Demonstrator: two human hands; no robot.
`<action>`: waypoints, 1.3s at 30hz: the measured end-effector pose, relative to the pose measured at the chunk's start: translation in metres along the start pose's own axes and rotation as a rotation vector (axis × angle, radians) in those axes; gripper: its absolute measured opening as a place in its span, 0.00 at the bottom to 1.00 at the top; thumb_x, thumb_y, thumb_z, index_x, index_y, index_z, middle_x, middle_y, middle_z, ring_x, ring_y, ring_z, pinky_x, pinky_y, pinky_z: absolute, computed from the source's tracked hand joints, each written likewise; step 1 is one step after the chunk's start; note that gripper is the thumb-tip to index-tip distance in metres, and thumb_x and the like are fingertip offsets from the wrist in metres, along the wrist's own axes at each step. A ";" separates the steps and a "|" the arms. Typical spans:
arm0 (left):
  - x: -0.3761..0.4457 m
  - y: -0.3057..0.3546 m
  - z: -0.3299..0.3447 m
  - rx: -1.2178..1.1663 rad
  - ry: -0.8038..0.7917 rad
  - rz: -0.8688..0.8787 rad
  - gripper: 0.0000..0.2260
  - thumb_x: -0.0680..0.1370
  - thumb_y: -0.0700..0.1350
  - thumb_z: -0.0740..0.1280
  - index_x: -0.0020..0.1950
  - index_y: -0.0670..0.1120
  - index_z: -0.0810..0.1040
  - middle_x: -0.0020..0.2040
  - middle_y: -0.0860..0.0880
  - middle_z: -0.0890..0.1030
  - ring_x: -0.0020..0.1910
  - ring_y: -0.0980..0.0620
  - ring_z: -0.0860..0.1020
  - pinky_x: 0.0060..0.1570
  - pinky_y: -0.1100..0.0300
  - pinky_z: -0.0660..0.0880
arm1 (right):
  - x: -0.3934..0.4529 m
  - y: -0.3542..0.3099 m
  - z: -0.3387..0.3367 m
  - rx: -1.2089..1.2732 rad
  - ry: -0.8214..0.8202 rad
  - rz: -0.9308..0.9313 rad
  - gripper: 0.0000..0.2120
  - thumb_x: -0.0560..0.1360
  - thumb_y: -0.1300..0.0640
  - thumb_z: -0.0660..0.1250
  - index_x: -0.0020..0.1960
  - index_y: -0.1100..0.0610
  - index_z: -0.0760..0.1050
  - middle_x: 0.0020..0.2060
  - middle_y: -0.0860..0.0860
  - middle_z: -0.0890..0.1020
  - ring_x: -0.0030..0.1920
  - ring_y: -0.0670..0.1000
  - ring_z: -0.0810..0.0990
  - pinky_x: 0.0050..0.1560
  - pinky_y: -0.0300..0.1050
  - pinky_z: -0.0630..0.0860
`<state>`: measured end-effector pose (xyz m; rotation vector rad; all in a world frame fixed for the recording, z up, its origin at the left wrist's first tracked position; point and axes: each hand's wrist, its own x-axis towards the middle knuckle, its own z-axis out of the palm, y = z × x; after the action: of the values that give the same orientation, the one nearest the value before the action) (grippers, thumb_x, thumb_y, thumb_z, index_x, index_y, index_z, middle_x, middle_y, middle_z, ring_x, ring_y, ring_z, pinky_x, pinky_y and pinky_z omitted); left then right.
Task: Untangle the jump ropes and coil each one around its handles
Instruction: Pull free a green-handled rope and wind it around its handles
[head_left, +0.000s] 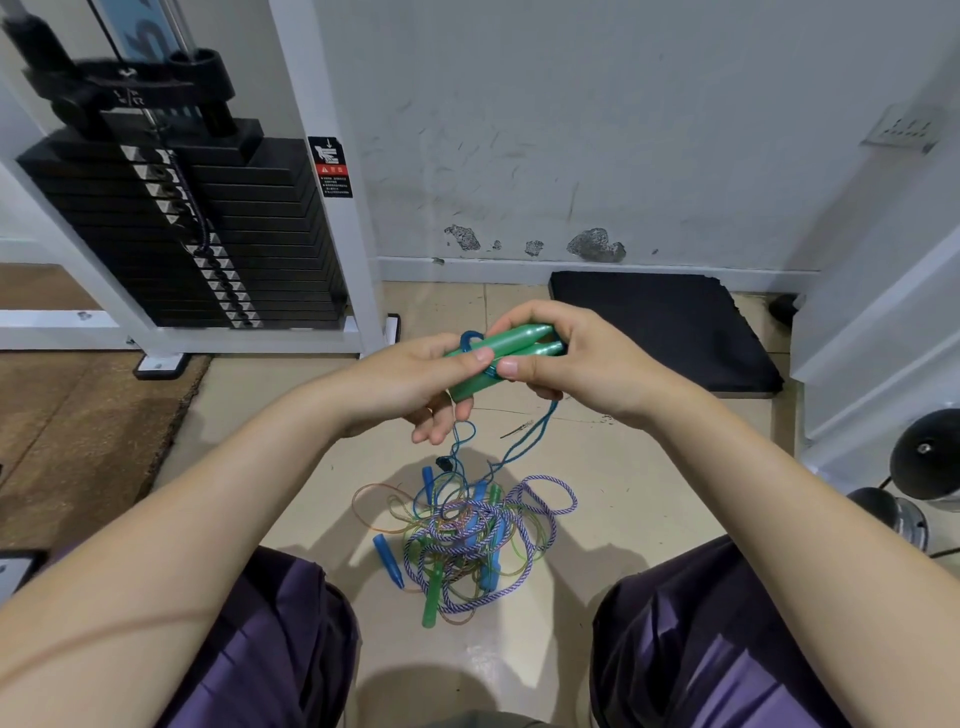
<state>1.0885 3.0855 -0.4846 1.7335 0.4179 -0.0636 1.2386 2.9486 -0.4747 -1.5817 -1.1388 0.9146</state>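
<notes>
Two bare arms are seen, with no sleeves. Purple shorts (270, 639) with soft folds are worn over both legs. No rings are seen.

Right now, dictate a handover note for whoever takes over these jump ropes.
Left hand and right hand together grip the pair of green handles, held side by side above the floor.
Their blue cord hangs down into the tangled pile on the floor between the knees.
Done: this rope's handles are gathered.
Left: pull the cord free, coil it, then sort every rope in the pile.
</notes>
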 end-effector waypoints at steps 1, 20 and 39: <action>0.000 -0.001 0.000 0.025 -0.008 -0.002 0.16 0.81 0.57 0.58 0.52 0.44 0.70 0.36 0.44 0.76 0.24 0.49 0.71 0.23 0.62 0.64 | 0.000 0.001 0.000 -0.005 -0.007 0.005 0.10 0.74 0.64 0.72 0.54 0.57 0.77 0.36 0.56 0.74 0.32 0.52 0.69 0.31 0.44 0.67; 0.007 0.001 -0.007 0.009 0.298 0.201 0.14 0.85 0.46 0.56 0.70 0.48 0.65 0.36 0.46 0.70 0.29 0.52 0.68 0.27 0.67 0.66 | 0.006 0.008 0.009 0.091 -0.001 0.117 0.11 0.83 0.62 0.57 0.65 0.60 0.69 0.30 0.53 0.68 0.24 0.45 0.61 0.25 0.35 0.59; 0.008 -0.004 -0.004 0.107 0.090 0.106 0.04 0.84 0.45 0.61 0.51 0.47 0.73 0.35 0.42 0.75 0.24 0.52 0.68 0.24 0.65 0.63 | 0.004 -0.012 -0.006 -0.478 0.328 -0.230 0.11 0.73 0.53 0.73 0.36 0.56 0.77 0.35 0.50 0.75 0.36 0.45 0.71 0.39 0.37 0.67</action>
<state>1.0946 3.0917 -0.4896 1.8663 0.3940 0.0692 1.2422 2.9518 -0.4622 -1.8442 -1.3250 0.2213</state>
